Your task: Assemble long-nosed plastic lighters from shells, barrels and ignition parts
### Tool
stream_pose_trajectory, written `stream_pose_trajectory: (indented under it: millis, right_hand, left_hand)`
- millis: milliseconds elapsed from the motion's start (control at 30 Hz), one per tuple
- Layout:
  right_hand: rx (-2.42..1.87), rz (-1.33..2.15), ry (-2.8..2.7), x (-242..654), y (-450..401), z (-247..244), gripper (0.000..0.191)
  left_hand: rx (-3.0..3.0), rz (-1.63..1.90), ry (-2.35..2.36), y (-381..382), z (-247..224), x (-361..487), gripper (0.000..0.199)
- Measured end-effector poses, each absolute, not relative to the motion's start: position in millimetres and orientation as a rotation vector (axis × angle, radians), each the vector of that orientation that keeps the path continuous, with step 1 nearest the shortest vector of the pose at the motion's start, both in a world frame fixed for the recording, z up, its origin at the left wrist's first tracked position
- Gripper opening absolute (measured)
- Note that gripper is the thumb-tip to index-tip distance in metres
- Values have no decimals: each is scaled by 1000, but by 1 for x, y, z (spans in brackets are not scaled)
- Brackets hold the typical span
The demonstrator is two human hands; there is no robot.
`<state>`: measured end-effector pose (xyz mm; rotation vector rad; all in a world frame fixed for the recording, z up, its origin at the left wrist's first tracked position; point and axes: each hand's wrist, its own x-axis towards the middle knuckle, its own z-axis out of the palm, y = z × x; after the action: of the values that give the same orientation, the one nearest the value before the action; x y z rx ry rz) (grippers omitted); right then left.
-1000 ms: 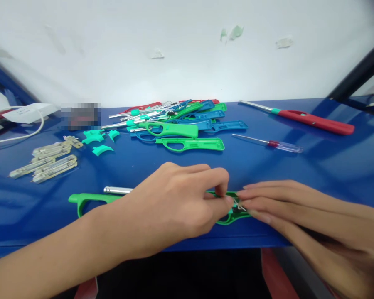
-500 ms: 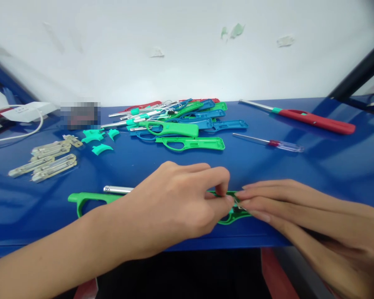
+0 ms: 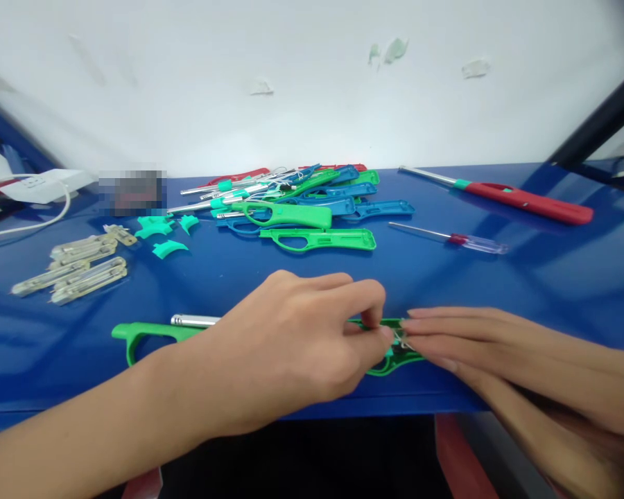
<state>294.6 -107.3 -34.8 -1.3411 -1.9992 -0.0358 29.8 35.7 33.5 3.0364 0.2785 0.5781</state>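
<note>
At the front of the blue table, an opened green lighter casing (image 3: pixel 382 371) lies under both hands, with small metal and teal parts inside. My left hand (image 3: pixel 306 339) reaches over it, thumb and forefinger pinched at those inner parts; what they hold is too small to make out. On the right, my right hand (image 3: pixel 504 353) has its fingers together around the casing's end, which they hide. Left of my left hand, a green lighter shell (image 3: pixel 150 330) and a metal tube (image 3: pixel 195 320) stick out, partly covered by the hand and forearm.
Behind the hands is a pile of lighter shells (image 3: pixel 317 239) in green, blue and red. A screwdriver (image 3: pixel 473 242) and a red lighter (image 3: pixel 530 201) lie at right. Clear fuel tanks (image 3: pixel 91 281) and teal pieces (image 3: pixel 169 248) sit at left, near a white cable (image 3: pixel 36 225).
My right hand has shifted slightly right, its fingertips drawing a little away from my left hand and showing more of the casing's inside. My left hand keeps its pinch in almost the same place.
</note>
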Motion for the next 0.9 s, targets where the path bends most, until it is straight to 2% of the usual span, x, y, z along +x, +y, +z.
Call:
stream_pose_trajectory:
  millis: [167, 700, 900]
  right_hand:
    - [-1376, -17, -1975, 293, -110, -35, 36]
    - [-1444, 38, -1960, 300, -118, -42, 49]
    - [-1479, 124, -1945, 303, -120, -45, 46]
  left_hand:
    - [3021, 566, 264, 36, 34, 28, 35]
    - [2987, 545, 351, 34, 36, 31, 22]
    - [2987, 574, 328, 35, 37, 32, 22]
